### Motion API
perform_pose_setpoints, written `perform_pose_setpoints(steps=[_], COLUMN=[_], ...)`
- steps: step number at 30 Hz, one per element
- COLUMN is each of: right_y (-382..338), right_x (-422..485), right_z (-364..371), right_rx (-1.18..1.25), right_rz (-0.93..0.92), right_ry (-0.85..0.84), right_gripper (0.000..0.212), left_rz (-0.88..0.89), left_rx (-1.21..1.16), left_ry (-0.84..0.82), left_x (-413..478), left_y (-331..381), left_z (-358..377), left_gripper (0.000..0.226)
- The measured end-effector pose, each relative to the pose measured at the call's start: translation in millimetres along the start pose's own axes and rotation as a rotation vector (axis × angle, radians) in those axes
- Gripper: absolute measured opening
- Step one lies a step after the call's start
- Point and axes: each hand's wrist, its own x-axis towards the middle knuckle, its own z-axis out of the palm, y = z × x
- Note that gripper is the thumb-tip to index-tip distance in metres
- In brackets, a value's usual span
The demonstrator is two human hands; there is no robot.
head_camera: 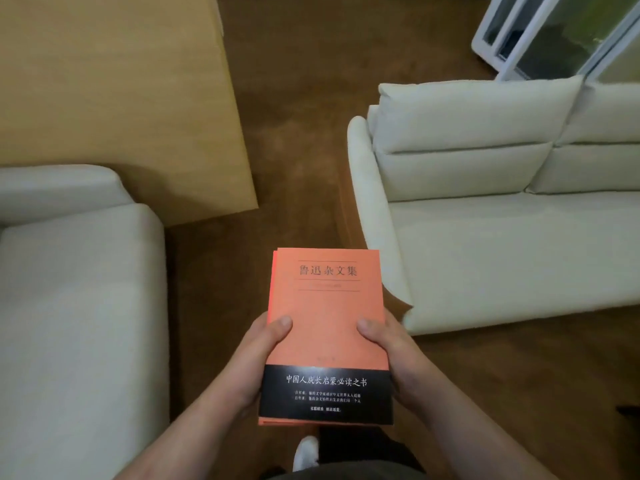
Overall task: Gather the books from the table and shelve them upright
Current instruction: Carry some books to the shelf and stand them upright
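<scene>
An orange book (327,317) with a black band across its lower part lies flat in both my hands, cover up, in front of my body. It looks like a small stack, since further orange edges show beneath it on the left side. My left hand (258,355) grips the left edge with the thumb on the cover. My right hand (391,355) grips the right edge the same way. No shelf is in view.
A light wooden table (114,98) fills the upper left. A white sofa (502,209) stands on the right and a white armchair (76,306) on the left. Brown carpet (298,150) runs between them. A white-framed window (540,39) is at the top right.
</scene>
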Motion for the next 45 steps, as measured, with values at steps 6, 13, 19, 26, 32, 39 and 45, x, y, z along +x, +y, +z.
perform_pose_setpoints(steps=[6,13,19,26,32,39,45], right_y=[-43.1,-121.7,-184.7,-251.9,-320.6,-405.6,-463.1], right_x=[104.8,218.7,294.1,385.3,486.7,582.8,653.1], right_z=[-13.1,-28.9,-34.0,-30.2,-23.3,-20.2,-41.1], right_rx=[-0.089,-0.059,-0.082,-0.076,-0.107,-0.046,0.018], right_rz=[0.004,0.056,0.093,0.095,0.066,0.035,0.038], right_ry=[-0.05,-0.077,-0.091,-0.088,-0.045,0.006,0.059], right_gripper=[0.104,0.113,0.097,0.075,0.07,0.057,0.056], left_rz=[0.014,0.076,0.134,0.105,0.109,0.071,0.073], left_rx=[-0.009,0.015,-0.093,-0.091,-0.122,-0.125,-0.081], left_ry=[-0.04,-0.056,-0.117,-0.101,-0.142,-0.117,-0.067], left_x=[75.5,161.2,199.9,299.6,398.9,493.1,573.2], left_y=[46.6,134.6,204.2,283.8,356.7,456.7,525.2], left_z=[-17.3,-26.1,-24.0,-46.5,-74.8,-88.9,-78.9], left_gripper=[0.099,0.11,0.052,0.095,0.104,0.096,0.104])
